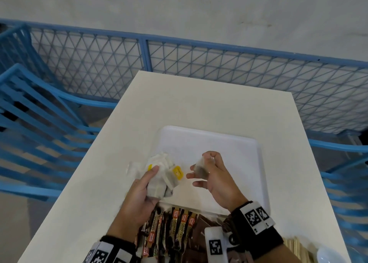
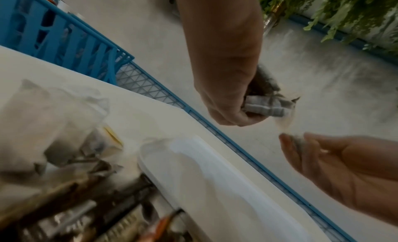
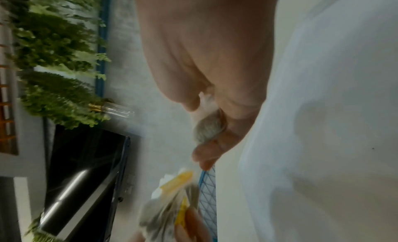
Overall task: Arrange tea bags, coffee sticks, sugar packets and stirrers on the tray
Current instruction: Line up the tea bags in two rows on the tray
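Coffee sticks [image 1: 169, 229] are piled at the near edge, untouched so far. Tea bags come first, looks like: a bunch [image 1: 159, 175] is gripped by the left hand [image 1: 139, 195], one bag [image 1: 201, 168] is pinched by the right hand [image 1: 215, 175] over the bare tray [image 1: 245, 155]. Next it needs laying flat there.

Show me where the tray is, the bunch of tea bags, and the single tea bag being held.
tray [image 1: 235, 143]: head view, bare far part of its floor.
bunch of tea bags [image 1: 159, 180]: head view, white paper in left hand's grip.
single tea bag [image 1: 201, 169]: head view, dark pouch between right hand's fingers.
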Motion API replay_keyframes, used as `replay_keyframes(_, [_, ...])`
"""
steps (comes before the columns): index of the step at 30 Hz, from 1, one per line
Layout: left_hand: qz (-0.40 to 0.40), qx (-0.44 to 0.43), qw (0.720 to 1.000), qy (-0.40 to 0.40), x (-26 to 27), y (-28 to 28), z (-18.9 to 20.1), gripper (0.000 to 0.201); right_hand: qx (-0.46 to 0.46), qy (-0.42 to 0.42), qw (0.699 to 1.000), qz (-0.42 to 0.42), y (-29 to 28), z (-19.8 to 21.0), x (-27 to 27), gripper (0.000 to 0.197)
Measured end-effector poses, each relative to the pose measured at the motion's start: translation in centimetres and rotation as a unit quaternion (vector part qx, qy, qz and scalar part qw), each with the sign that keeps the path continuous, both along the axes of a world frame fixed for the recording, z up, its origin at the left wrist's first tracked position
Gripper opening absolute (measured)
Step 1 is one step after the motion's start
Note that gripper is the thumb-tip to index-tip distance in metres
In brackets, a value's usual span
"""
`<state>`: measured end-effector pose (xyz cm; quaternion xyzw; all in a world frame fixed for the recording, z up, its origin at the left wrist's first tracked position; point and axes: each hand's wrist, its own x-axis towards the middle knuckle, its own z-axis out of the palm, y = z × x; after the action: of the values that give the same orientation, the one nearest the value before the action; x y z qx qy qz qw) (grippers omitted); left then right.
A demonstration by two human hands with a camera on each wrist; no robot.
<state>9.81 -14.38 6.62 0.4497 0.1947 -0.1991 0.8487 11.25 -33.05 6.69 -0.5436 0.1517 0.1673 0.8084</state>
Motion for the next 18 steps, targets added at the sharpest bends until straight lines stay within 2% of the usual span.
replay_keyframes(2, [0.014, 0.006, 1.000, 0.008, 0.8, 0.7, 0.0, 0.035, 0.054, 0.051, 0.997, 0.008, 0.4, -0.5, 0.9, 0.017])
replay_keyframes(5, [0.025, 0.007, 0.999, 0.019, 1.9, 1.5, 0.0, 0.034, 0.084, 0.083, 0.993, 0.012, 1.0, -1.7, 2.0, 0.041])
replay_keyframes(9, [0.045, -0.045, 0.998, 0.020, 2.8, 2.4, 0.0, 0.028, -0.043, 0.053, 0.998, 0.011, 1.9, -2.7, 3.6, 0.046])
replay_keyframes(12, [0.055, -0.070, 0.996, 0.021, 3.4, 3.0, -0.2, 0.032, -0.182, 0.037, 0.983, 0.002, 2.5, -3.3, 5.7, 0.046])
replay_keyframes(18, [0.083, -0.072, 0.993, 0.042, 4.4, 4.4, -1.0, 0.028, -0.203, 0.036, 0.977, -0.046, 4.6, -5.7, 12.2, 0.025])
